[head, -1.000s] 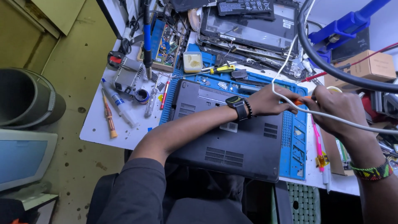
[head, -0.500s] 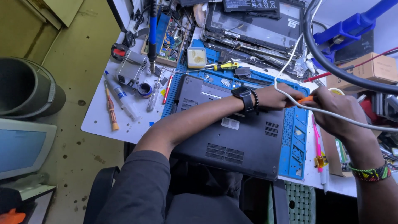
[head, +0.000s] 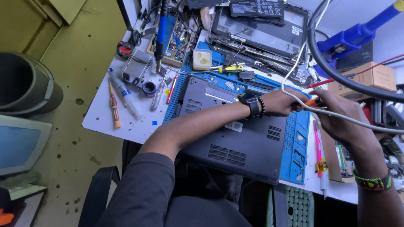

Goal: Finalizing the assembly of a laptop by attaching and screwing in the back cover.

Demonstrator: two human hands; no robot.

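Observation:
A dark grey laptop (head: 235,138) lies bottom-up on a blue repair mat (head: 296,138) on the white bench. My left hand (head: 282,102), with a black watch at the wrist, reaches across the laptop to its far right corner and closes on the tip end of an orange-handled screwdriver (head: 310,102). My right hand (head: 341,115), with a beaded band at the wrist, grips the same screwdriver's handle from the right. A white cable (head: 336,114) runs across my right hand.
Behind the laptop lie a dismantled laptop lid (head: 261,29), a yellow-green screwdriver (head: 229,68), a circuit board (head: 179,44), a blue soldering iron (head: 161,33) and several small tools. A pink tool (head: 317,147) lies right of the mat. A cardboard box (head: 370,80) sits far right, a grey bin (head: 25,84) on the floor left.
The view has shifted slightly. Both hands stay together at the laptop's far right corner on the orange screwdriver, moved a little toward the right.

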